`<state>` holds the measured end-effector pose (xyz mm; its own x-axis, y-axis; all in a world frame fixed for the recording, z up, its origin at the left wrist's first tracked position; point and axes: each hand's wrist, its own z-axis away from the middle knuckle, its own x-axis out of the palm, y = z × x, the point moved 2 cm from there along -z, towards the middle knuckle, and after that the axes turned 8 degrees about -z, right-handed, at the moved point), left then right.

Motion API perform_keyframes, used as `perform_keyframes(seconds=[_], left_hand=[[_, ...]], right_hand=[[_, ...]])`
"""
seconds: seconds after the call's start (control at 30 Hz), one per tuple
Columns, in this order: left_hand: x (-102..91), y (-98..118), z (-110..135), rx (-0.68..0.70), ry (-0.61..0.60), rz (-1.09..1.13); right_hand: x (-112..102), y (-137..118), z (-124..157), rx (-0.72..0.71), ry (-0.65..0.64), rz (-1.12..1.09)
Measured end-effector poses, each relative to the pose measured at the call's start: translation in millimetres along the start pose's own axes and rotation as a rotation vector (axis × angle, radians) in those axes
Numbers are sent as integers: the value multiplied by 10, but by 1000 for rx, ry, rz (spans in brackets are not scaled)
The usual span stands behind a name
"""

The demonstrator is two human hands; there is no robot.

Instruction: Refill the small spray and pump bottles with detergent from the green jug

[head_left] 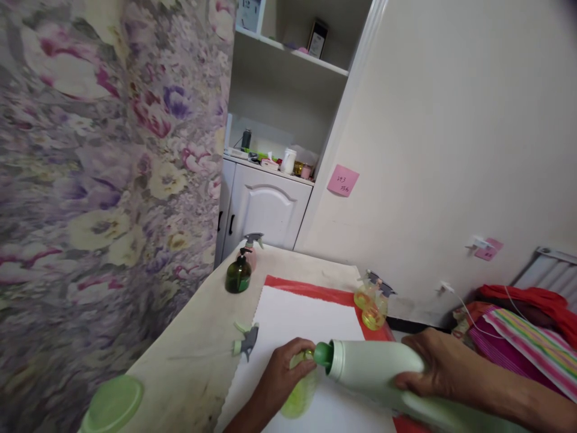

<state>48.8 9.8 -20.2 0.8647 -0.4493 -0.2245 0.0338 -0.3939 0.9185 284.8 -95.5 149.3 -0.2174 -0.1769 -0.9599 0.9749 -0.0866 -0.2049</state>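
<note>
My left hand (pixel 291 364) is closed round the neck of a small clear bottle (pixel 298 398) with yellow-green liquid in it, standing on a white sheet (pixel 311 313). In my right hand (pixel 428 361) is a large pale green jug-like bottle (pixel 374 364), tipped on its side. Its green spout (pixel 321 353) meets the small bottle's mouth; whether liquid is flowing I cannot tell. A grey and green spray trigger head (pixel 246 343) with a thin tube lies left of the sheet. At the lower left sits a pale green cap or lid (pixel 115 400).
A dark green pump bottle (pixel 238 275) and a pinkish spray bottle (pixel 253 252) stand at the table's far left. Spray bottles with yellow liquid (pixel 375 313) stand at the right edge on red material (pixel 311 290). A floral curtain (pixel 108 180) hangs along the left.
</note>
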Motion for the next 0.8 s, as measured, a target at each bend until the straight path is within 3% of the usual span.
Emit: perform_keyframes(seconds=[0.8], left_hand=[[-5,15,-7,-9,20,-20]], right_hand=[[-80,-75,-12,-5,8,76]])
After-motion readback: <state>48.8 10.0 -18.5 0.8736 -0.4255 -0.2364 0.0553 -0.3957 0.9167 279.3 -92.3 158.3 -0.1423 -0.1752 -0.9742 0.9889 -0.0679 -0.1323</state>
